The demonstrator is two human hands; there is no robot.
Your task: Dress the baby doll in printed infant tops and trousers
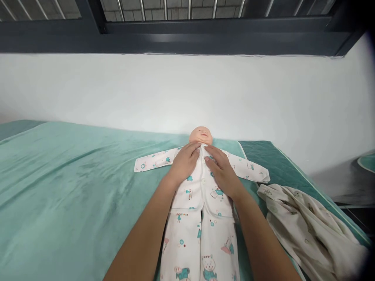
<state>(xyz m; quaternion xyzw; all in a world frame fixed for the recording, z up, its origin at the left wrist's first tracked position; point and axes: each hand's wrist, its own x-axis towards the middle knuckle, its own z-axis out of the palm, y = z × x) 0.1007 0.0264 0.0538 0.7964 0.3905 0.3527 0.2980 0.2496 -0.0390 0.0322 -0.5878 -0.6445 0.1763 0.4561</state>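
Observation:
A baby doll (201,135) lies on its back, its head towards the wall. It wears a white printed jacket (190,197) with the sleeves spread to both sides, and matching trousers (181,246). My left hand (186,160) rests flat on the left side of the jacket's chest, fingers stretched towards the neck. On the other side of the front opening, my right hand (222,168) lies with its fingers extended over the cloth. Neither hand grips anything. The doll's hands and feet are out of sight.
A light green sheet (73,195) covers the bed, with a darker green quilted cover (260,156) at the right. A crumpled pale cloth (304,222) lies right of the doll. Behind stand a white wall (146,89) and a dark barred window frame (205,37).

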